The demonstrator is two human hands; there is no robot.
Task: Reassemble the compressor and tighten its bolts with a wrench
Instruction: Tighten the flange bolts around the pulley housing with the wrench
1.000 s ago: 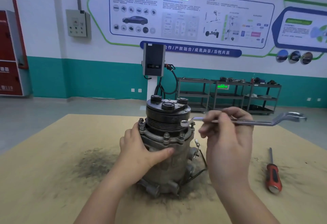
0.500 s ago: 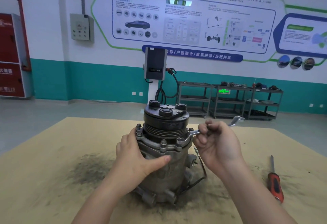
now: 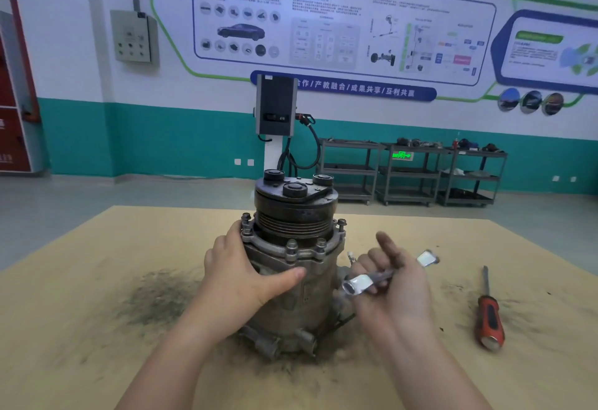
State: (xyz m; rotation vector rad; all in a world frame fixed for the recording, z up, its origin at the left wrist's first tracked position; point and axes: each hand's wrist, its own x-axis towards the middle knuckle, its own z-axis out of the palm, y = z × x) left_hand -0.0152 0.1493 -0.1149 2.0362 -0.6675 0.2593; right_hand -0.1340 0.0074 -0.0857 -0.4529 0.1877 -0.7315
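A grimy metal compressor [image 3: 293,267] stands upright in the middle of the table, a black pulley on top and several bolts around its flange. My left hand [image 3: 241,275] wraps round the left side of its body, thumb across the front. To the right of the housing and below the flange, my right hand [image 3: 393,286] holds a silver wrench [image 3: 372,280]. The wrench is blurred, its near end pointing at the compressor and apart from the bolts. The index finger sticks up.
A red-handled screwdriver [image 3: 490,319] lies on the table at the right. The tan tabletop [image 3: 97,345] carries dark grime around the compressor. Beyond the far edge stand a charging unit [image 3: 276,108] and metal shelf carts [image 3: 414,173].
The wrench has come off the right flange bolt. My right hand has dropped down and toward me with it, regripping the handle. My left hand stays on the compressor.
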